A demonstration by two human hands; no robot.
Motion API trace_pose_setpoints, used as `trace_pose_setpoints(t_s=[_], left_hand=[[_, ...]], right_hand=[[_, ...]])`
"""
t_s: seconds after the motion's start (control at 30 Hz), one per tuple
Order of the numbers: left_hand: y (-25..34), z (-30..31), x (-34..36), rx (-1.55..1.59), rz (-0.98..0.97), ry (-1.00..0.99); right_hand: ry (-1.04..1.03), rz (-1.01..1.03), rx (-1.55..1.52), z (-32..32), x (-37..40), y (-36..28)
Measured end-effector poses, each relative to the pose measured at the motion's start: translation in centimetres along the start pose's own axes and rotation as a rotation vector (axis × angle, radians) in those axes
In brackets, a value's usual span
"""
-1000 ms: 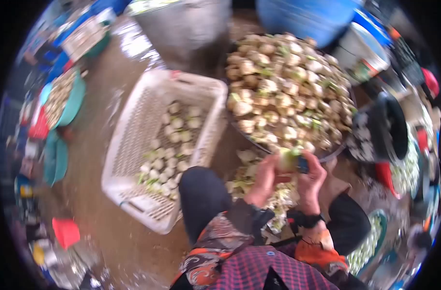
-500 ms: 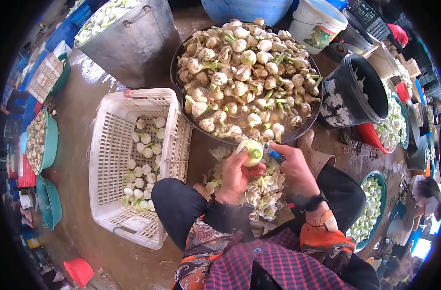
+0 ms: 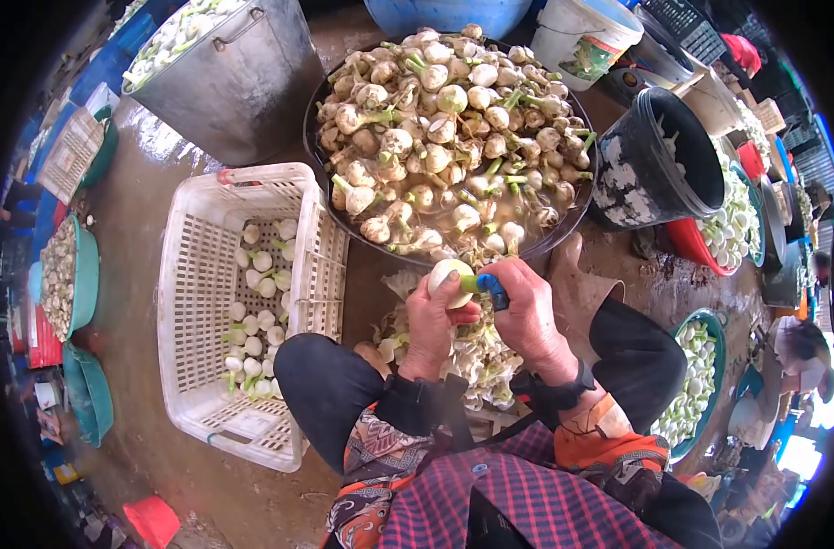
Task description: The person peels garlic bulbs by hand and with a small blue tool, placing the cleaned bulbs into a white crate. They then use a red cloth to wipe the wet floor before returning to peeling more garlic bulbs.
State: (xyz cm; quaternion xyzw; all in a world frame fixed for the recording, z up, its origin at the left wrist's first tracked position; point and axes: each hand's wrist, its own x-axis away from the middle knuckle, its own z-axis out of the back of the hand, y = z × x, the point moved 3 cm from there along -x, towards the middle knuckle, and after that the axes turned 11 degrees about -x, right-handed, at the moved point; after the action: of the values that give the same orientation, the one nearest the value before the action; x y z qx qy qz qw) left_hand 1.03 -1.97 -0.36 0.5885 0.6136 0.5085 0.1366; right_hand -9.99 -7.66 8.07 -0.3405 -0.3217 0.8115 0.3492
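Observation:
My left hand [image 3: 430,325] is wrapped round a peeled white bulb [image 3: 447,280] with a green stem, just below the round basin [image 3: 314,128] of unpeeled bulbs in water. Beside it, my right hand [image 3: 527,311] grips a tool with a blue handle [image 3: 495,293], held against the green stem. The tool's blade is hidden. Pale peelings [image 3: 476,366] lie in a heap under both hands. At my left, a white plastic crate [image 3: 183,302] holds peeled bulbs.
A metal bucket [image 3: 243,87] of peeled bulbs stands at the upper left. A black bucket [image 3: 623,178] and a white bucket [image 3: 563,46] are at the upper right. A green basket [image 3: 717,366] of bulbs sits right of my knee. A person [image 3: 796,361] is at the far right.
The bulb has turned in my left hand, so its green stem now points right. My right hand has moved left and closer to it. The view has shifted slightly.

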Motion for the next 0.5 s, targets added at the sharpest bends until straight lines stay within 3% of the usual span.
trace_pose_setpoints(t_s=[0.1, 0.17, 0.33, 0.43, 0.47, 0.5], left_hand=[[0.2, -0.6, 0.2, 0.081, 0.053, -0.059], [0.4, -0.7, 0.1, 0.108, 0.062, -0.081], [-0.2, -0.1, -0.2, 0.055, 0.025, -0.02], [-0.6, 0.1, -0.3, -0.053, 0.008, -0.004], [-0.7, 0.0, -0.3, -0.015, 0.04, -0.032], [-0.8, -0.1, -0.2, 0.02, 0.073, -0.06]], right_hand=[[-0.043, -0.459, -0.463, -0.9, 0.5, 2.7], [0.05, -0.679, -0.971, -0.6, 0.5, 2.3], [-0.049, -0.315, -0.647, 0.6, -0.1, 1.0], [-0.012, -0.099, -0.174, 0.6, 0.0, 1.3], [0.017, -0.068, -0.064, 0.3, 0.1, 1.2], [0.035, -0.273, -0.25, 0.0, 0.2, 2.4]])
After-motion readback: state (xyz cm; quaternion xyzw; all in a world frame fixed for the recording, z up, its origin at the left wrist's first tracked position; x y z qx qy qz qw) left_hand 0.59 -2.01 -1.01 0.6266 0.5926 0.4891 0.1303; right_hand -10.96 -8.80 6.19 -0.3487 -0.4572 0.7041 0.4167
